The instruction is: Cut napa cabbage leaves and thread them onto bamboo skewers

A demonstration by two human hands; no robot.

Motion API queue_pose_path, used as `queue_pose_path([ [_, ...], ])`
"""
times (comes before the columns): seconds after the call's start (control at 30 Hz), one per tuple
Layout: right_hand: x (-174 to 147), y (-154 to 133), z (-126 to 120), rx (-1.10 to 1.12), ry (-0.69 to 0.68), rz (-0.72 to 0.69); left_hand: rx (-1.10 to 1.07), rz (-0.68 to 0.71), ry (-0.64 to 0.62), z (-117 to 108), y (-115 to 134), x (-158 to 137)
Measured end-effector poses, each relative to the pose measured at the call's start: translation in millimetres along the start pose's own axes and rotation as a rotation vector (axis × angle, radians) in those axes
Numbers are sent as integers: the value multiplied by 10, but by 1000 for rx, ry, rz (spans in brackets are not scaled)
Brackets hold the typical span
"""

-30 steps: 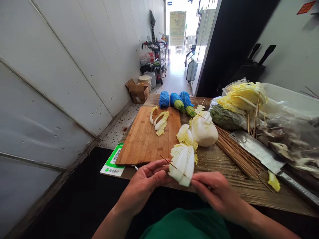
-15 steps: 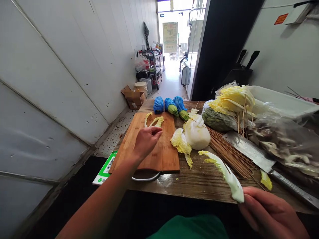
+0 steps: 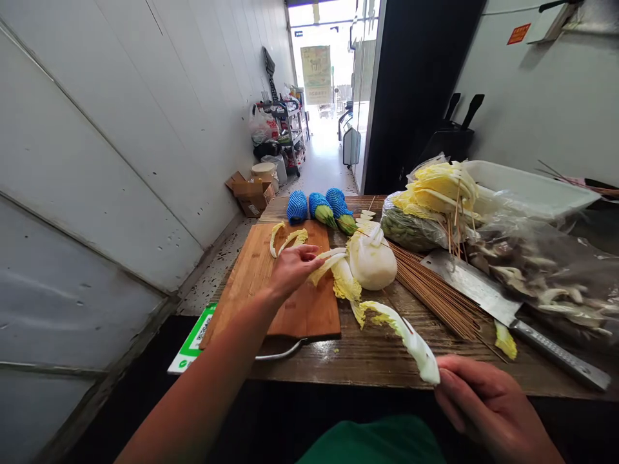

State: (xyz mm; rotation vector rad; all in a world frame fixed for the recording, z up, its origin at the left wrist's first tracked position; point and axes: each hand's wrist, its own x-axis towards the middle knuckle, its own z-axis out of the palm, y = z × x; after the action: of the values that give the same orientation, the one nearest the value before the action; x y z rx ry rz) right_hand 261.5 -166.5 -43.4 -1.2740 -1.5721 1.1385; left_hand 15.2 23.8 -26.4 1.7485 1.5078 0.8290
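Note:
My right hand (image 3: 483,399) pinches the thick white end of a napa cabbage leaf strip (image 3: 403,335), whose frilly yellow edge points left over the table. Above the right side of the wooden cutting board (image 3: 261,290), my left hand (image 3: 296,267) has its fingertips closed on another pale cabbage strip (image 3: 329,261). Two curled yellow cabbage pieces (image 3: 294,238) lie on the board beyond that hand. Just right of the board are a loose cabbage leaf (image 3: 345,283) and a round white bundle in a knotted bag (image 3: 372,261).
Thin wooden skewers (image 3: 430,287) and a cleaver (image 3: 476,290) lie at the right. Behind them are a bag heaped with skewered yellow leaves (image 3: 440,187), a bag of mushrooms (image 3: 556,277) and a white tray (image 3: 532,190). Green vegetables in blue foam nets (image 3: 322,209) sit behind the board.
My left hand has shifted right relative to the board, and a pale cabbage strip now shows at its fingertips. My right hand's strip has come closer to the loose leaf. The whole view has shifted slightly.

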Motion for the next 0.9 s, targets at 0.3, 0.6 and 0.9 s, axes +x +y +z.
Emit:
queue_pose_path([
  [0.3, 149, -196, 102, -97, 19, -172, 149, 214, -29, -789, -436, -469],
  [0.6, 1100, -95, 524, -546, -192, -568, 421, 131, 361, -934, -671, -1091],
  [0.9, 1169, 159, 659, -679, -301, -427, 516, -94, 415, -272, -587, -1297],
])
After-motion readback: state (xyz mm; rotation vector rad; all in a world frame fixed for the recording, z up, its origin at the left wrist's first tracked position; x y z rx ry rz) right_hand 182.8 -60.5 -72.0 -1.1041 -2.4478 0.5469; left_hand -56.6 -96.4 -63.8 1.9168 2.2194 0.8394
